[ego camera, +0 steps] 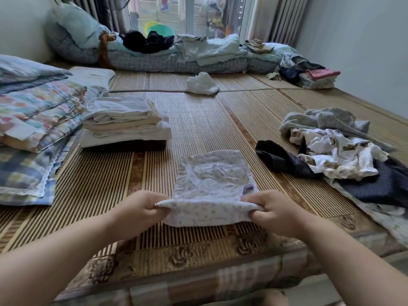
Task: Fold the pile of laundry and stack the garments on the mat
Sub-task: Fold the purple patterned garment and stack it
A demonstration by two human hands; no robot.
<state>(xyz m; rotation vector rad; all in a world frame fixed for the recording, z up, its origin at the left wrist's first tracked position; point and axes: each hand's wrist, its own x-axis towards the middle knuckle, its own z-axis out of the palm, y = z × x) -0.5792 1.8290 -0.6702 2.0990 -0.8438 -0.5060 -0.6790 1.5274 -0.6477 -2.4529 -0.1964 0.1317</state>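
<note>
We look across a wide bed (pixel 198 281) whose near edge is covered in brown and grey patterned cloth. Plain pale walls close us in, a left wall (pixel 19 25) and a right wall (pixel 357 54). At the far end a tall window (pixel 194 16) gives soft daylight, flanked by grey pleated curtains (pixel 282 18). Below it lies a long roll of checked bedding (pixel 167 61). A folded colourful quilt (pixel 37 115) sits at our left.

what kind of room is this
Probably a home bedroom: a woven mat covers a bed, folded quilts are stacked at the left, and rolled bedding lies along the curtained window. The left hand and right hand pinch a floral garment.
</note>
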